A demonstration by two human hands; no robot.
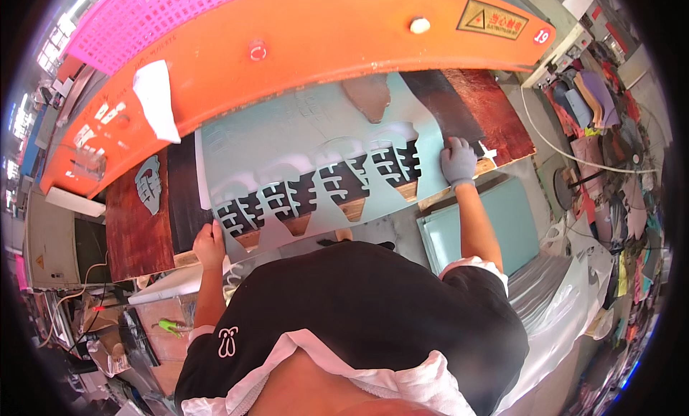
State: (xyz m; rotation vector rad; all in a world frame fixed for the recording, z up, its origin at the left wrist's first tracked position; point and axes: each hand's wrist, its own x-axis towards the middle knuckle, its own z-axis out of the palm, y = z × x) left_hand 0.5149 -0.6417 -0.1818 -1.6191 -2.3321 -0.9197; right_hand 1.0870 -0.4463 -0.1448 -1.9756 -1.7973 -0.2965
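Observation:
A thin grey-green sheet lies across the work board under an orange machine beam. Its near part has several toothed cut-out openings, with black surface showing through. At the sheet's near left corner my bare left hand is closed on the edge. My right hand, in a grey glove, grips the sheet's right edge with bent fingers. A brownish-grey shaped piece rests on the far part of the sheet, partly under the beam. One loose cut piece with slots lies on the red-brown board at left.
The orange beam spans the far side, with a pink perforated basket behind it. Stacked pale green sheets sit below my right forearm. Clear plastic film hangs at right, near a white cable and heaped coloured scraps.

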